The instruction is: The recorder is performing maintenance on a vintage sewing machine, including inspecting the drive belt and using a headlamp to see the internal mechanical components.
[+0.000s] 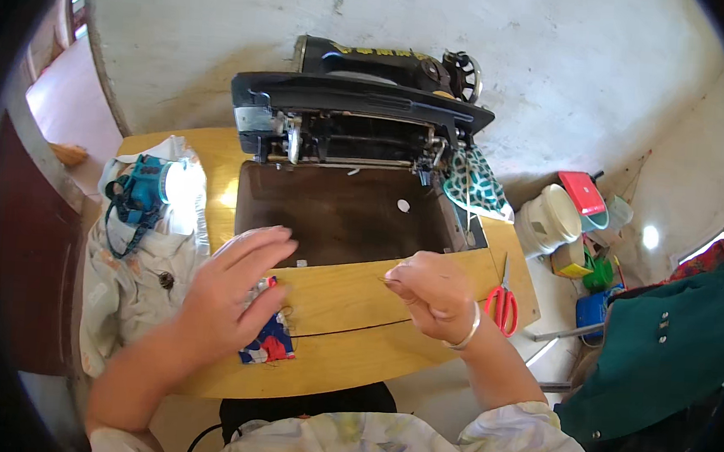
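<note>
My left hand [230, 288] hovers over the table's front left, its fingers stretched out and nothing in them. Partly beneath it lies a small red, white and blue cloth piece [276, 345] with loose threads. My right hand [436, 295] is closed in a pinch above the front edge of the machine well; a tiny thin thing pokes from its fingertips, too small to name. Behind both hands a black sewing machine [361, 102] is tipped back, showing its underside mechanism. Below it the brown well [338, 216] is exposed, with a white scrap [403, 205] inside.
Red-handled scissors [502, 305] lie right of my right hand. A teal lamp [145, 188], lit, rests on pale cloth [148, 271] at the left. Green-patterned fabric [476, 183] hangs by the machine's right end. Buckets [549, 221] and a chair with a green garment [661, 344] stand to the right.
</note>
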